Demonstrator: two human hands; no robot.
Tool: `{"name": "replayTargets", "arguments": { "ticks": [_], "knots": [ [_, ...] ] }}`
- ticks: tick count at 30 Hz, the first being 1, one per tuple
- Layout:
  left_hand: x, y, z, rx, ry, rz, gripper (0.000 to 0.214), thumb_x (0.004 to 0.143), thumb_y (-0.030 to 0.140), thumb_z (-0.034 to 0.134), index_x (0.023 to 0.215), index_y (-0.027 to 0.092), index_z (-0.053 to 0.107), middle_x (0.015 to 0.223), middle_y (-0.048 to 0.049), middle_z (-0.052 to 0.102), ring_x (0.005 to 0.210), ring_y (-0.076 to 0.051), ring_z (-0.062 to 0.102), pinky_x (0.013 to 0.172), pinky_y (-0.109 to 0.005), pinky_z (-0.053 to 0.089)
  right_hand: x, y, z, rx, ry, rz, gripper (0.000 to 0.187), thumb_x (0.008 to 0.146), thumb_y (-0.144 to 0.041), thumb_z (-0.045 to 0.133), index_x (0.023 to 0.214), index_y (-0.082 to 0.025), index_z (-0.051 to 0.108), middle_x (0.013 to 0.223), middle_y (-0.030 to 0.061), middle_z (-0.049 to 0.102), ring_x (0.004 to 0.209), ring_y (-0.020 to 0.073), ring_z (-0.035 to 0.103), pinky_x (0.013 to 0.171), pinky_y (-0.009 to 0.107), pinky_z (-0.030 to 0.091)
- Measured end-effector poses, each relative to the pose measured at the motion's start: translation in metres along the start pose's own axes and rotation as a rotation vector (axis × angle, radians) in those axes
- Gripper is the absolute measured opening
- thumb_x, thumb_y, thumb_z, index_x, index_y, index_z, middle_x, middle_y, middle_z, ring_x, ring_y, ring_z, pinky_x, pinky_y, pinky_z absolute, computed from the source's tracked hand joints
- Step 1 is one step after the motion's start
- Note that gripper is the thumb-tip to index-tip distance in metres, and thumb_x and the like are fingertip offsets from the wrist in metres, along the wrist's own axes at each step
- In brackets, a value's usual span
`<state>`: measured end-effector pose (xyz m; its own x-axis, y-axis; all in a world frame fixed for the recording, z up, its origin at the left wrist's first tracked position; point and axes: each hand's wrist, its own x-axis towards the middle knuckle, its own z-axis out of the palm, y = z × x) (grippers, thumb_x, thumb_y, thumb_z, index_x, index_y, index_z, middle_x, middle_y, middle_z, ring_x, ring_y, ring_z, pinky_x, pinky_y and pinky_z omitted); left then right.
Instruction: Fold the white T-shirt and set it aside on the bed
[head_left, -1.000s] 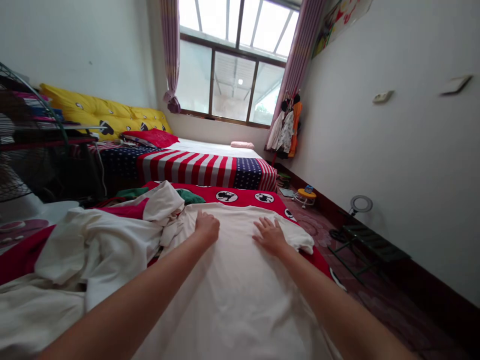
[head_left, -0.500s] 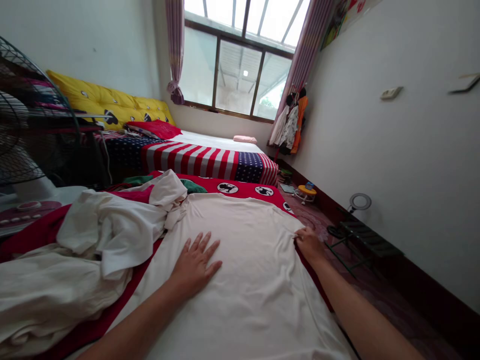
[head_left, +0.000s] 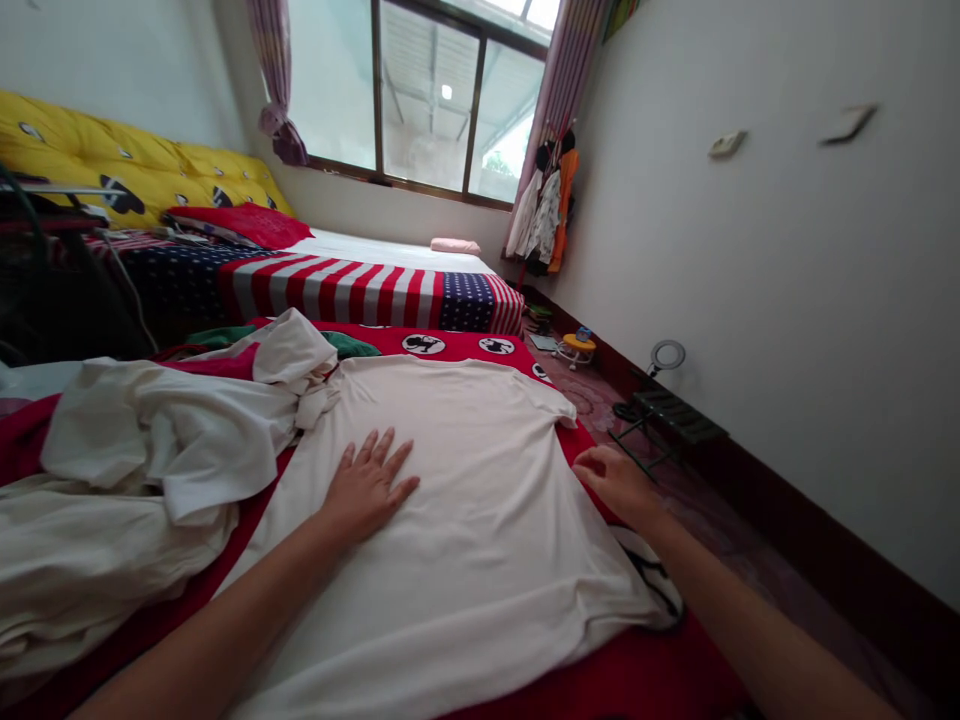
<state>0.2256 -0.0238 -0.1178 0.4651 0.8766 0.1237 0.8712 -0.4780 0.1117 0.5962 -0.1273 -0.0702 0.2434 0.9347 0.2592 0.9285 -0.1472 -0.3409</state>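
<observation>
A cream T-shirt (head_left: 450, 480) lies spread on a red cloth (head_left: 600, 670), its neckline toward the far side. My left hand (head_left: 369, 487) rests flat on the left part of the shirt with its fingers spread, holding nothing. Just off the shirt's right edge, below the right sleeve (head_left: 551, 402), hovers my right hand (head_left: 616, 482). Its fingers are curled together, and no fabric shows in them. Soft creases run across the shirt's lower half, and its near right hem corner is slightly rumpled.
Crumpled white and cream clothes (head_left: 165, 430) lie in a pile at the left. Beyond stands a bed with a flag-patterned cover (head_left: 337, 290). At the right are a dark green folding stool (head_left: 679, 415), a ring light (head_left: 667, 355) and a small yellow stool (head_left: 577, 345).
My right hand has let go of the shirt's right sleeve and come nearer along the edge. The left hand stays flat on the shirt. The view has turned right and downward.
</observation>
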Motion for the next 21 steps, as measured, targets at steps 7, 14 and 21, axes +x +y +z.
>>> {"name": "replayTargets", "arguments": {
  "ticks": [7, 14, 21],
  "knots": [
    [-0.053, 0.001, -0.022, -0.01, -0.244, 0.165, 0.073, 0.087, 0.062, 0.039, 0.147, 0.025, 0.023, 0.155, -0.0132, 0.007, 0.143, -0.037, 0.005, 0.108, -0.064, 0.013, -0.103, 0.006, -0.01, 0.008, -0.116, 0.094, 0.024, 0.077, -0.039, 0.058, 0.091, -0.02, 0.065, 0.086, 0.004, 0.065, 0.074, 0.0199, 0.062, 0.069, 0.031, 0.047],
    [-0.143, -0.034, -0.032, -0.171, -0.177, 0.323, 0.054, 0.088, 0.045, 0.052, 0.14, 0.04, 0.038, 0.152, -0.0025, 0.026, 0.138, -0.032, 0.028, 0.107, -0.054, 0.032, -0.128, 0.015, -0.005, 0.106, 0.09, -0.005, 0.024, 0.078, -0.034, 0.052, 0.094, -0.022, 0.066, 0.101, 0.0067, 0.065, 0.093, 0.0226, 0.063, 0.084, 0.034, 0.048],
    [-0.234, -0.087, -0.028, -0.365, 0.24, -0.018, 0.044, 0.079, 0.051, 0.062, 0.121, 0.038, 0.061, 0.123, 0.0039, 0.065, 0.11, -0.02, 0.063, 0.094, -0.026, 0.05, -0.138, 0.023, -0.025, 0.206, -0.09, -0.053, 0.029, 0.07, -0.043, 0.069, 0.093, -0.026, 0.072, 0.103, 0.0051, 0.069, 0.097, 0.0234, 0.065, 0.084, 0.028, 0.052]
  ]
}}
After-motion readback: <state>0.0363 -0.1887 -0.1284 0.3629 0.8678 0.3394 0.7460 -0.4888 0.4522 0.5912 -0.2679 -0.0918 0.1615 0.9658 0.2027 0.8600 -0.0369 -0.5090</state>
